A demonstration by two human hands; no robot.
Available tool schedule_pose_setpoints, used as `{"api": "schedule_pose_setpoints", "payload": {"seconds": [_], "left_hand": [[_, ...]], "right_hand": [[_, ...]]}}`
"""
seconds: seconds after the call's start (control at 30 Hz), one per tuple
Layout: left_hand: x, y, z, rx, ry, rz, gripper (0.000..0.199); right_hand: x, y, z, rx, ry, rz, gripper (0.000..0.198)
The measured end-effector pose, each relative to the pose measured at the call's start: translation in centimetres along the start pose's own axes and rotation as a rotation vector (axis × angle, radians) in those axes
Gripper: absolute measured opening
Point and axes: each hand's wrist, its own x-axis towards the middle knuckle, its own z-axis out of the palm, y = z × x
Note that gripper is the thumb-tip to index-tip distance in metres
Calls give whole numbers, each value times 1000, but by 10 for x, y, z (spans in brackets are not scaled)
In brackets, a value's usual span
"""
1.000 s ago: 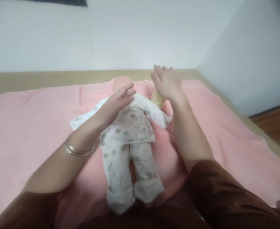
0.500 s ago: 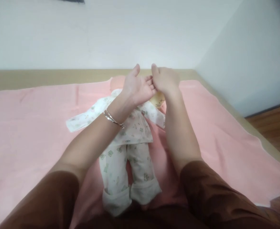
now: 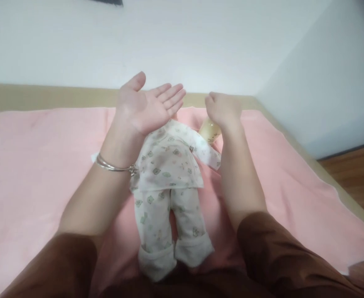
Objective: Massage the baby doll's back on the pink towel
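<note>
My left hand [image 3: 152,101] is open, palm up, with its fingers together and stretched out to the right and the thumb apart. It hangs over the upper end of a baby doll [image 3: 169,161] in a white printed top and cuffed trousers, and hides most of the doll's head. My right hand [image 3: 224,108] is closed, its back toward me; whatever may be in it is hidden. Just below it shows a yellowish bottle [image 3: 209,130] with dark markings, beside the doll's sleeve. Whether my right hand grips this bottle I cannot tell.
The doll lies on a pink blanket [image 3: 45,165] spread over a surface with a tan edge [image 3: 29,96]. White walls [image 3: 200,41] rise behind and to the right. Wooden flooring [image 3: 352,182] shows at the right.
My left hand has moved left and nearer to me, away from my right hand, its palm now fully showing. My right hand's thumb has folded in. The view has shifted slightly.
</note>
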Motion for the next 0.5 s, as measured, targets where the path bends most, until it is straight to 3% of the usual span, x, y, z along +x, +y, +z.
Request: {"api": "schedule_pose_setpoints", "payload": {"seconds": [0.1, 0.2, 0.3, 0.4, 0.5], "left_hand": [[-22, 11, -1, -74, -78, -45, 80], [-38, 25, 0, -66, -12, -95, 72], [-50, 48, 2, -272, -22, -167, 75], [-60, 68, 2, -356, -20, -194, 80], [-71, 80, 4, -405, 92, -239, 76]], "right_hand": [[-1, 0, -1, -41, -1, 18, 26], [-2, 0, -1, -40, 11, 16, 26], [-5, -1, -1, -26, 17, 28, 28], [-7, 0, -1, -22, 3, 30, 35], [-7, 6, 0, -38, -27, -49, 51]]}}
